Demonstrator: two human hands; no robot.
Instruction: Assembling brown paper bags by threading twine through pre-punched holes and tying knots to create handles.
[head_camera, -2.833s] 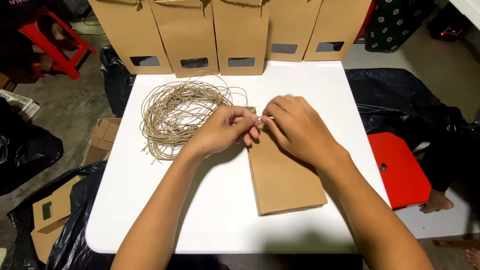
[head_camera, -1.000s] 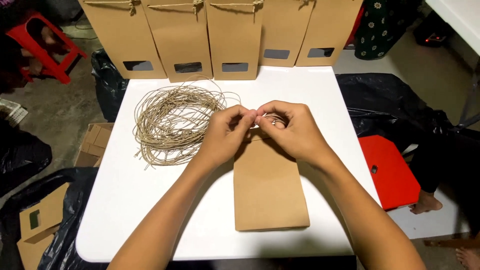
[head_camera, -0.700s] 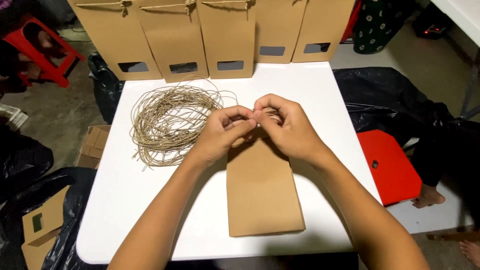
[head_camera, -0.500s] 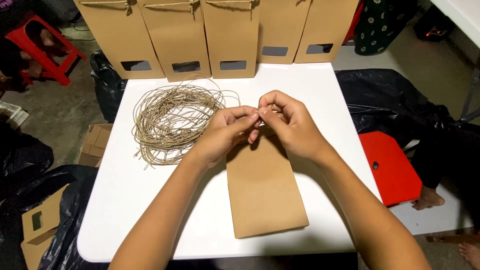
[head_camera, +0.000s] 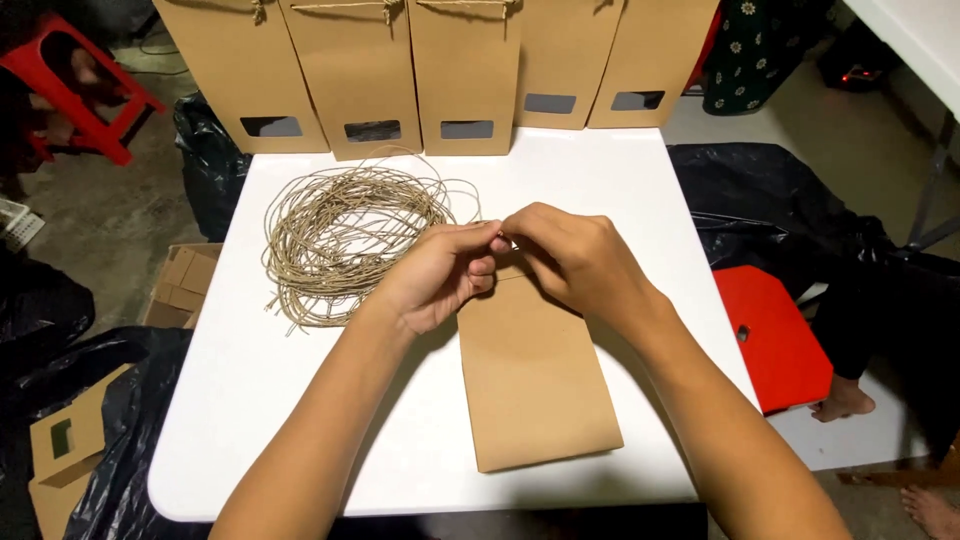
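At frame centre, on the white counter (head_camera: 250, 400): left hand (head_camera: 440, 285) and right hand (head_camera: 575, 260) pinched shut on a strand of twine at the top edge of the flat brown paper bag (head_camera: 535, 385). Could slip from the fingertips (thin, slack cord), or snag the twine coil (head_camera: 345, 235) at upper left. Bag's long axis near vertical in frame, mouth pointing up, tilted slightly left.

Flat brown paper bag (head_camera: 535, 385) lies on the white table (head_camera: 250, 400), top end under both hands; five upright brown paper bags (head_camera: 465, 70) in a row along the far edge, each with a small rectangular window low on its front; flattened windowed brown bags (head_camera: 65, 450) on the floor at left.
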